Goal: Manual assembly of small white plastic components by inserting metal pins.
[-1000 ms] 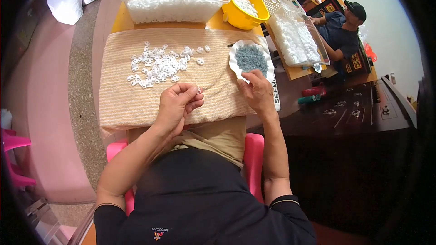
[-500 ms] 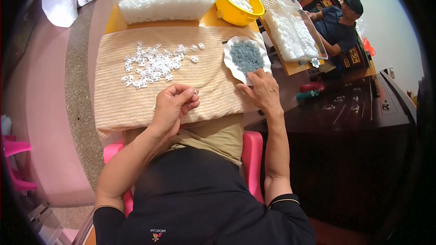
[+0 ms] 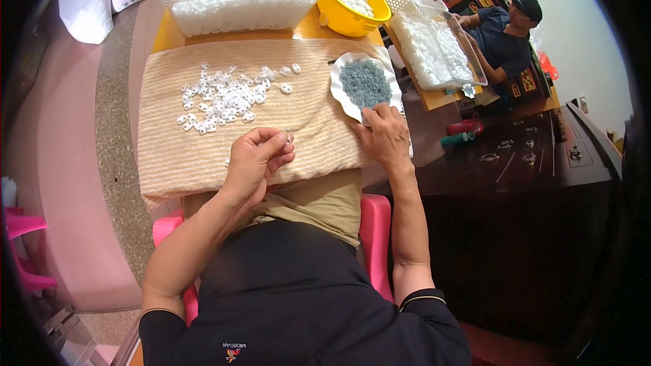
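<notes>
My left hand (image 3: 254, 159) is closed in a pinch in front of me, above the near part of the cloth. Between thumb and forefinger sits a small white plastic piece (image 3: 289, 139), mostly covered by the fingers. At the near rim of a white wavy-edged plate (image 3: 344, 103), my right hand (image 3: 386, 135) has its fingers drawn together, their tips hidden from view. Small grey-blue pieces (image 3: 366, 83) are heaped on that plate. To the left, a loose pile of white plastic pieces with holes (image 3: 227, 98) lies spread on the striped cloth (image 3: 308, 105).
Behind the cloth stand a clear bin (image 3: 244, 10) full of white pieces and a yellow basket (image 3: 349, 20). Further right, another filled clear bin (image 3: 441, 61) is beside a person in a cap (image 3: 505, 41). A dark wooden cabinet (image 3: 515, 163) stands at my right.
My right hand's fingers have drawn closer together at the plate's near rim. My left hand keeps its pinch. The whole view has shifted slightly.
</notes>
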Tool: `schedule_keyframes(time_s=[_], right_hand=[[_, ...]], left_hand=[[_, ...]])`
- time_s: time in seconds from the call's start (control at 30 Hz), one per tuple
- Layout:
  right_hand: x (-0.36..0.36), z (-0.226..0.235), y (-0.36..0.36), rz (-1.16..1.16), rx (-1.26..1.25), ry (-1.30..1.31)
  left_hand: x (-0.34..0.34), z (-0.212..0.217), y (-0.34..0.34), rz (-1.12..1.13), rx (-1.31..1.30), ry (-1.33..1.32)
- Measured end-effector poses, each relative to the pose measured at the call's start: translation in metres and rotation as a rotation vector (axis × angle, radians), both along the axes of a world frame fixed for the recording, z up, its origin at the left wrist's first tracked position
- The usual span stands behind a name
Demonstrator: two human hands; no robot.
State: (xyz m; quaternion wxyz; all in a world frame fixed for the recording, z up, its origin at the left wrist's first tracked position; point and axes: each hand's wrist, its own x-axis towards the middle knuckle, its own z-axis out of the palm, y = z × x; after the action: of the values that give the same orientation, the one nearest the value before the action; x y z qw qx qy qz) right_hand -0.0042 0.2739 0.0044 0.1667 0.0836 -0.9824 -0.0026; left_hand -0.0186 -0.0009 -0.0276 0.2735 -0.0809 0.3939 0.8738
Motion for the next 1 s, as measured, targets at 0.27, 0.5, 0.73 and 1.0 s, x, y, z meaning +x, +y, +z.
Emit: schedule_keyframes(time_s=[0.27,0.5,0.73,1.0], right_hand=[[0.001,-0.01,0.002,0.033,0.096,0.088],[0.001,-0.013,-0.003,0.071,0.055,0.164],[-0.007,-0.015,-0.008,0.123,0.016,0.203],[-0.015,-0.01,-0.015,0.145,0.031,0.183]], left_hand=[[0.002,0.002,0.001,-0.011,-0.015,-0.01],[0.003,0.001,0.001,-0.018,-0.017,-0.005],[0.003,0.001,0.003,-0.023,-0.024,0.007],[0.003,0.0,0.002,-0.016,-0.027,-0.013]])
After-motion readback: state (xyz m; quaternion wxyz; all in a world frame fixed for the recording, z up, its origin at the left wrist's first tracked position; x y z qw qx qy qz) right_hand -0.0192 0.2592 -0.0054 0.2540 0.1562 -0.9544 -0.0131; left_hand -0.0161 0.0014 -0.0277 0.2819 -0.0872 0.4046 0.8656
